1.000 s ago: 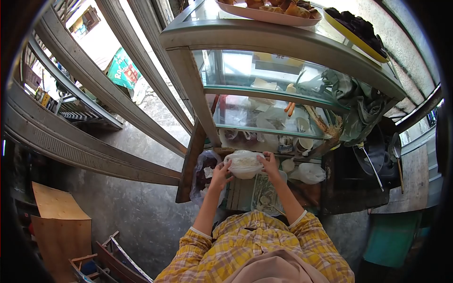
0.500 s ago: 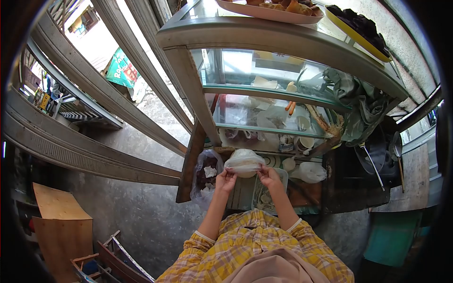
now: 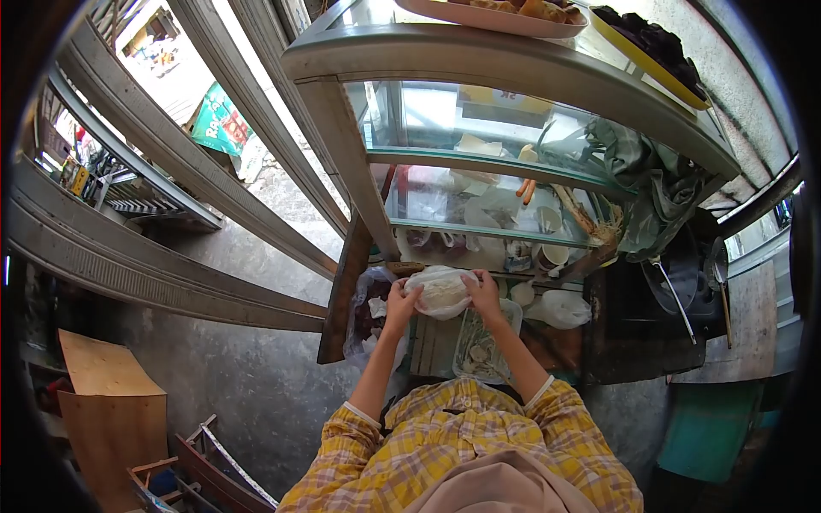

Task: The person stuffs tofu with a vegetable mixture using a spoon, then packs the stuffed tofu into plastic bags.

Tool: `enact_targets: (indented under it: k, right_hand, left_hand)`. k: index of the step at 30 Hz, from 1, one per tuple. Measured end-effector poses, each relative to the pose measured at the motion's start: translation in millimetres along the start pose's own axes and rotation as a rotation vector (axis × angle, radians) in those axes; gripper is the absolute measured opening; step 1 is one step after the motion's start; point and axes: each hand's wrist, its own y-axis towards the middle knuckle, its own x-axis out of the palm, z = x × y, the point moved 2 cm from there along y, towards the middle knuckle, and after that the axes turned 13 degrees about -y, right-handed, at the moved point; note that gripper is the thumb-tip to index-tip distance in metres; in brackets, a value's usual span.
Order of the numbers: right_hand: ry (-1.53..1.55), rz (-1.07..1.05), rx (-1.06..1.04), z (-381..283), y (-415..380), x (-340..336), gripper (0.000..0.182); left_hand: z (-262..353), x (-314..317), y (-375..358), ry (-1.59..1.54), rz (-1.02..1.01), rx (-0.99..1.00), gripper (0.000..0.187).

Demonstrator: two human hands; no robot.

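Note:
A plastic bag with something pale and whitish in it (image 3: 441, 291) is held up over the counter. My left hand (image 3: 400, 304) grips its left side, and my right hand (image 3: 484, 296) grips its right side with the fingers closed on the plastic. Just below and to the right of the bag stands a clear plastic tub (image 3: 484, 349) with pale bits inside. To the left lies an open plastic bag with dark contents (image 3: 369, 318). A tied white bag (image 3: 561, 309) rests to the right of my right hand.
A glass display case (image 3: 513, 60) rises ahead, with carrots (image 3: 527, 191) inside and a pink tray (image 3: 496, 19) and yellow tray (image 3: 647, 56) on top. A black stove with a wok (image 3: 671, 286) stands at the right. Metal frames (image 3: 171, 295) cross the left.
Both hands have moved slightly up the sides of the bag, which now shows its broad face. My right hand has turned, and more of the clear tub is visible.

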Motion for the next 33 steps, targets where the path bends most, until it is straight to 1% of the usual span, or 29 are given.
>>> enact_targets:
  k: [3,6,9,12,15,18,21,24,26,28,30,33]
  right_hand:
    - [-0.254,-0.042,-0.117,6,18,2,0.031]
    - [-0.172,-0.033,-0.154,16,40,9,0.031]
    - [-0.169,0.031,-0.130,16,41,14,0.032]
    - [-0.236,0.013,-0.117,13,39,12,0.032]
    - [-0.144,-0.037,-0.101,9,43,8,0.032]
    - [-0.108,-0.058,-0.117,10,40,6,0.029]
    - [-0.181,0.100,-0.296,4,24,-7,0.029]
    - [-0.180,0.356,-0.402,-3,-2,-50,0.026]
    - [-0.310,0.528,-0.341,-5,-31,-98,0.023]
    - [-0.571,0.849,-0.358,43,-36,-148,0.023]
    - [-0.757,1.065,-0.215,59,-56,-185,0.023]
    - [-0.823,1.027,-0.004,96,-53,-213,0.023]
  left_hand:
    - [-12,-5,21,0.326,-0.016,0.136,0.034]
    - [-1,6,21,0.354,0.024,0.209,0.033]
    - [8,11,18,0.497,0.053,0.351,0.032]
    - [3,8,24,0.506,0.080,0.370,0.034]
    - [9,10,23,0.363,0.102,0.227,0.035]
    - [9,6,23,0.471,0.128,0.334,0.039]
    - [21,1,16,0.608,0.085,0.249,0.038]
    - [15,-12,10,0.690,0.135,0.481,0.039]
    - [28,-14,-12,0.601,0.139,0.462,0.038]
    - [26,-26,-25,0.530,0.146,0.424,0.036]
    - [13,-46,-32,0.479,0.147,0.372,0.033]
    - [-2,-62,-36,0.468,0.134,0.321,0.028]
